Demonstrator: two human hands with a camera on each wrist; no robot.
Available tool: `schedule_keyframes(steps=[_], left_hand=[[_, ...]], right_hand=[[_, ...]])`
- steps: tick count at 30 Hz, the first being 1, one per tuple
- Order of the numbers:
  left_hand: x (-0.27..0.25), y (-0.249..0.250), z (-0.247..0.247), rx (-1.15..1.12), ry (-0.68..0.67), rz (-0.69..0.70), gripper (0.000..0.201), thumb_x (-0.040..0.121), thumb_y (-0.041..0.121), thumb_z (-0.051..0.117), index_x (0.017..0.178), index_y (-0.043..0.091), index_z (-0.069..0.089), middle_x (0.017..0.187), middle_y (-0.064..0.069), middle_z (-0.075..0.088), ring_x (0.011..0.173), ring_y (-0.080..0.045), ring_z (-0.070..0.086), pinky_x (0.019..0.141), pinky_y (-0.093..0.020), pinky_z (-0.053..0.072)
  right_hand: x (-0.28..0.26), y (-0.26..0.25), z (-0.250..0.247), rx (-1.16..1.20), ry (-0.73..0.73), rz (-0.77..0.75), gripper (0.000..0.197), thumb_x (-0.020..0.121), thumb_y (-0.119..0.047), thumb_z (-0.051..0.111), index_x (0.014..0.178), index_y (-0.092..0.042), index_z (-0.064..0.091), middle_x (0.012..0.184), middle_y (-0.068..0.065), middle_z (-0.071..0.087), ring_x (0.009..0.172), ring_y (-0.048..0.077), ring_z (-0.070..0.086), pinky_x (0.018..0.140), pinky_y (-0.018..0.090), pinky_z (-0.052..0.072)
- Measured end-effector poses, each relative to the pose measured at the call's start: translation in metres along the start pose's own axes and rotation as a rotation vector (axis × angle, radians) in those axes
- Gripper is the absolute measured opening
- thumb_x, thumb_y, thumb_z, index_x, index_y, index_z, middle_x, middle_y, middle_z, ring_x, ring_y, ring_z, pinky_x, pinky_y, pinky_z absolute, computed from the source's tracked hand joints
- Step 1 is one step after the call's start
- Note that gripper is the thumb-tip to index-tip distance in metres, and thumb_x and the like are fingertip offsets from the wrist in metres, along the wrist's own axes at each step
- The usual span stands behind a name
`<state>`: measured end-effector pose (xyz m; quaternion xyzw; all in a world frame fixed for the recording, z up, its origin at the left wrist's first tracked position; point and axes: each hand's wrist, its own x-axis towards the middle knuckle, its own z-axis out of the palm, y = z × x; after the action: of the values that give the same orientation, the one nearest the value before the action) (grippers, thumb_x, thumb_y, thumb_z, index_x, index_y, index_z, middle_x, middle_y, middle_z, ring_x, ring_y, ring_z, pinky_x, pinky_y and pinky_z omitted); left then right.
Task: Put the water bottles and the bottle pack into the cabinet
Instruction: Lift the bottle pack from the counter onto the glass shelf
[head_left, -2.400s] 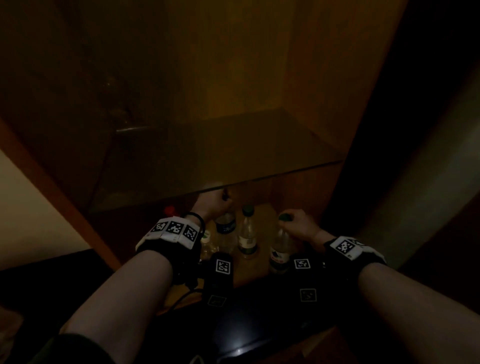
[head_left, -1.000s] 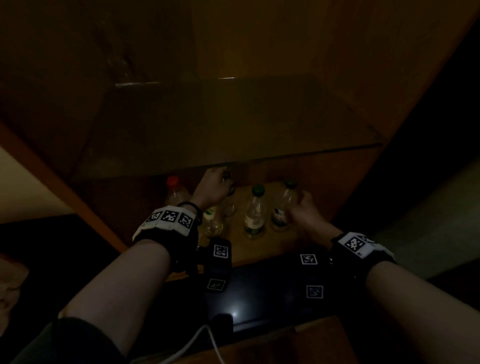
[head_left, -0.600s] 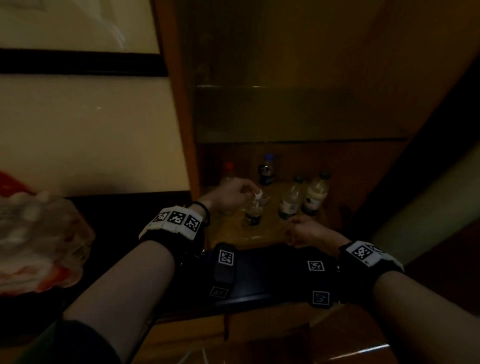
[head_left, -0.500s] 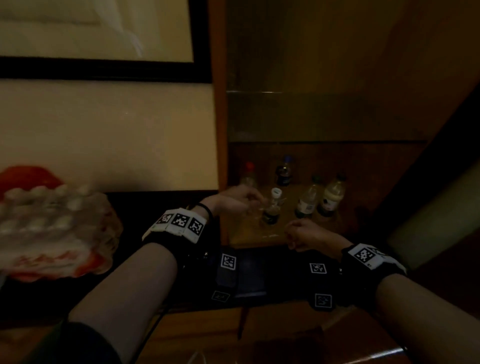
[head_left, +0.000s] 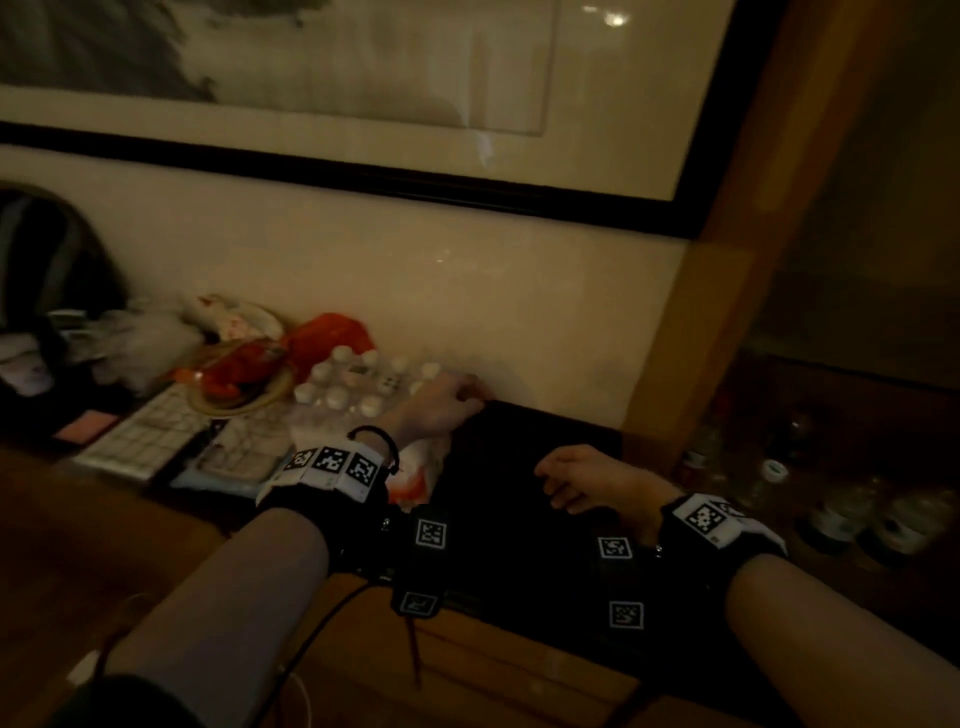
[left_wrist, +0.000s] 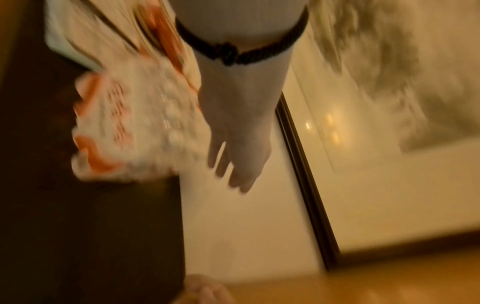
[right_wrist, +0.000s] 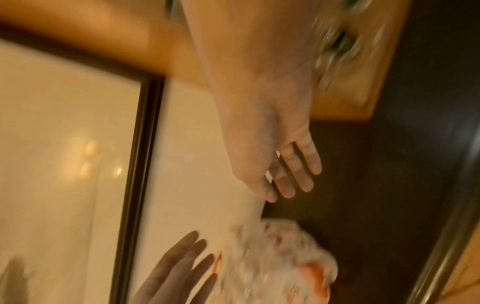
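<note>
your left hand (head_left: 439, 410) reaches out with its fingers straight and loose, holding nothing, at the near right corner of the bottle pack (head_left: 363, 387). the pack sits on the desk (head_left: 130, 519) against the wall, to the left of both hands, and its longer side seems to run left to right along the wall. your right hand (head_left: 582, 480) hangs relaxed over the dark slab (head_left: 519, 467), empty too and farther from the pack. the loose water bottles (head_left: 841, 514) already stand in the cabinet (head_left: 727, 260) off to your right. the left hand is nearer, so it likely leads the grab; the pack then has to travel right.
</note>
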<state>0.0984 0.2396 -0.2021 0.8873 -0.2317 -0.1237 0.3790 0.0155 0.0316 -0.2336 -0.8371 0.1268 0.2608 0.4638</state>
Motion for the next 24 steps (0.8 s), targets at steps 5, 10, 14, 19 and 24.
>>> schedule_keyframes(steps=[5, 10, 14, 19, 24], left_hand=[[0.000, -0.058, -0.060, -0.037, 0.217, -0.200, 0.031, 0.096, 0.013, 0.049, 0.126, 0.012, 0.058, 0.120, -0.006, 0.058, 0.115, -0.025, 0.057, 0.094, -0.035, 0.048], [0.033, -0.121, -0.100, 0.076, 0.391, -0.395, 0.042, 0.094, 0.029, 0.054, 0.133, 0.012, 0.052, 0.137, -0.013, 0.048, 0.127, -0.033, 0.046, 0.101, -0.043, 0.043], [0.060, -0.166, -0.118, 0.127, 0.409, -0.496, 0.059, 0.089, 0.039, 0.052, 0.138, 0.007, 0.045, 0.140, -0.019, 0.046, 0.129, -0.038, 0.044, 0.102, -0.046, 0.041], [0.080, -0.217, -0.122, 0.068, 0.402, -0.578, 0.072, 0.075, 0.066, 0.045, 0.125, 0.015, 0.055, 0.128, -0.014, 0.058, 0.117, -0.034, 0.055, 0.100, -0.050, 0.045], [0.088, -0.241, -0.127, 0.019, 0.344, -0.610, 0.063, 0.085, 0.055, 0.057, 0.122, 0.004, 0.058, 0.123, -0.017, 0.062, 0.107, -0.032, 0.058, 0.083, -0.036, 0.043]], right_hand=[[0.058, -0.054, 0.026, -0.034, -0.006, -0.048, 0.026, 0.098, -0.030, 0.045, 0.121, -0.019, 0.051, 0.098, 0.000, 0.055, 0.081, 0.014, 0.056, 0.074, 0.029, 0.049], [0.123, -0.097, 0.033, 0.064, -0.091, -0.046, 0.062, 0.094, -0.042, 0.052, 0.147, -0.024, 0.025, 0.137, 0.006, 0.044, 0.115, 0.025, 0.050, 0.096, 0.042, 0.049], [0.170, -0.119, 0.036, 0.131, -0.173, 0.014, 0.101, 0.079, -0.064, 0.058, 0.151, -0.036, -0.008, 0.157, 0.004, 0.023, 0.134, 0.037, 0.039, 0.098, 0.052, 0.046], [0.212, -0.130, 0.046, -0.039, -0.235, 0.144, 0.113, 0.056, -0.087, 0.055, 0.148, -0.031, 0.022, 0.151, 0.007, 0.032, 0.129, 0.036, 0.044, 0.097, 0.048, 0.046], [0.236, -0.126, 0.068, -0.235, -0.311, 0.208, 0.086, 0.061, -0.075, 0.066, 0.128, -0.025, 0.047, 0.138, 0.005, 0.050, 0.120, 0.029, 0.051, 0.099, 0.043, 0.048]])
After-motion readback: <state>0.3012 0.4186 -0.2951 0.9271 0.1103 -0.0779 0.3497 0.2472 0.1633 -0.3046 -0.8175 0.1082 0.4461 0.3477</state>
